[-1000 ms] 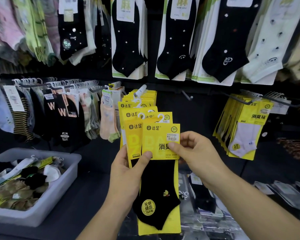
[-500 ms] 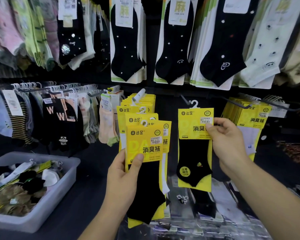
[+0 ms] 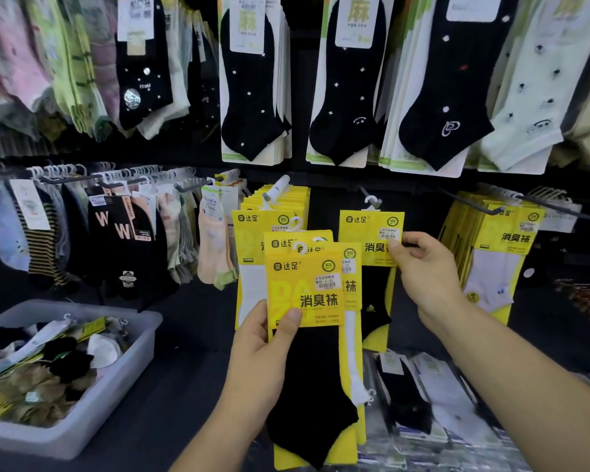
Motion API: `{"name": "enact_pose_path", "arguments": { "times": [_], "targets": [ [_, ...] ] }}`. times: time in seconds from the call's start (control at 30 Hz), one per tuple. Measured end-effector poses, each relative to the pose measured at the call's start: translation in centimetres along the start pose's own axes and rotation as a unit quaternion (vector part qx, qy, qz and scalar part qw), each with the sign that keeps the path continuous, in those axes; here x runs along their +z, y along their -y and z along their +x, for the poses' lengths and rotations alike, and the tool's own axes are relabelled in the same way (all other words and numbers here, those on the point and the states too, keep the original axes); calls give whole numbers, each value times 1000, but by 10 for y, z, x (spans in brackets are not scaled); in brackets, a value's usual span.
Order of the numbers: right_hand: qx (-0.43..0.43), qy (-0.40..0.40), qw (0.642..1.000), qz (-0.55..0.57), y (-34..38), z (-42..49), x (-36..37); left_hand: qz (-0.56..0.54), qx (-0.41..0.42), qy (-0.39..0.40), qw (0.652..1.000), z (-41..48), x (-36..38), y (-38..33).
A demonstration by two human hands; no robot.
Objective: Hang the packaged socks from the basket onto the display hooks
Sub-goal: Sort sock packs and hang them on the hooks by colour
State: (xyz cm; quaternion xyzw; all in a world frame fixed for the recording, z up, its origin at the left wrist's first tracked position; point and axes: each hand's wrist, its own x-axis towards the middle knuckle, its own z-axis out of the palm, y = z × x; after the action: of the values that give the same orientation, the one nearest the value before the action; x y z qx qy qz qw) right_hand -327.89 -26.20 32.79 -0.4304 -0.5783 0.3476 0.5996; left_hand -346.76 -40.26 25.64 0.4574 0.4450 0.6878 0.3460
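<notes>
Your left hand [image 3: 269, 338] gripped a stack of yellow sock packs [image 3: 304, 291]. Your right hand [image 3: 423, 267] pinched one sock pack [image 3: 372, 229] beside it.

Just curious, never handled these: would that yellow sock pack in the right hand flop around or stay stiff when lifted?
Probably stiff on top: the yellow sock pack keeps its card flat in the right hand. The sock below likely sways. It seems light, pinched by one corner.
</notes>
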Motion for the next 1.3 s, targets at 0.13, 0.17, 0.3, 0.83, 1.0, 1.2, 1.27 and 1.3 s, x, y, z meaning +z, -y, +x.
{"name": "enact_pose_path", "arguments": {
  "times": [0.13, 0.17, 0.3, 0.83, 1.0, 1.2, 1.27, 1.3],
  "targets": [
    [17, -31, 999, -27, -4, -9, -2, 2, -11, 19, 1000, 0, 2, 2],
    [18, -34, 999, -32, -3, -14, -2, 1, -14, 22, 1000, 0, 3, 3],
    [22, 5, 999, -28, 6, -46, -1, -1, -17, 17, 1000, 0, 6, 5],
    [47, 101, 990, 88, 12, -74, -2, -42, -8, 21, 999, -1, 16, 10],
    [59, 100, 985, 131, 13, -69, -5, -39, -10, 9, 999, 0, 14, 10],
    [63, 120, 979, 151, 10, -68, -7, -38, -17, 18, 999, -2, 15, 10],
    [43, 104, 984, 138, 12, -65, -8, -20, -13, 6, 1000, -1, 14, 10],
    [34, 86, 986, 136, 13, -62, -9, -14, -11, -1, 1000, -1, 13, 9]
  ]
}}
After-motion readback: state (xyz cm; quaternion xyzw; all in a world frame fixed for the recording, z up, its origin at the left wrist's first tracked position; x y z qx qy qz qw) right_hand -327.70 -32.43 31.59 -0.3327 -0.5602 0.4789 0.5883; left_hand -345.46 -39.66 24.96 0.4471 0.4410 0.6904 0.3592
